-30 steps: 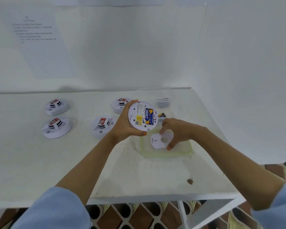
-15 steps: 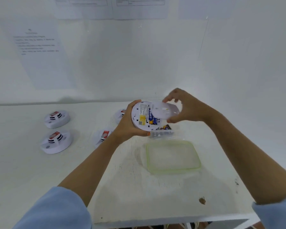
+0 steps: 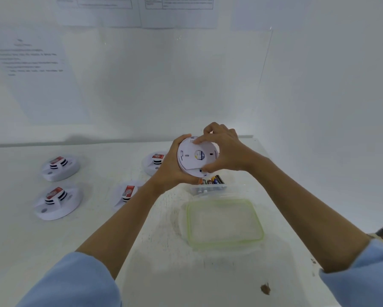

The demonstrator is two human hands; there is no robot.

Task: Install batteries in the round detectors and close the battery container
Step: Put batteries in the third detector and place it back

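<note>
The round white detector (image 3: pixel 193 172) is up in the air over the table (image 3: pixel 97 240). The left hand (image 3: pixel 169 171) wraps its 9 o'clock edge. The right hand (image 3: pixel 228 151) pinches the smooth flat cover (image 3: pixel 197 155) lying on it. At 6 o'clock sit the clear plastic box (image 3: pixel 208 189) of batteries (image 3: pixel 211 180) and its green-rimmed lid (image 3: pixel 224 224).

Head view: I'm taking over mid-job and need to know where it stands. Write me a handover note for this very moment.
Hands: left hand grips a round detector; right hand pinches the back cover against it.
Things: four more detectors lie on the table. The battery box stands open, its lid lying in front of it.
Done: cover laid on, apparently not yet flush.
Left: seat the cover, check the other four (batteries not visible), put the lid on.
</note>
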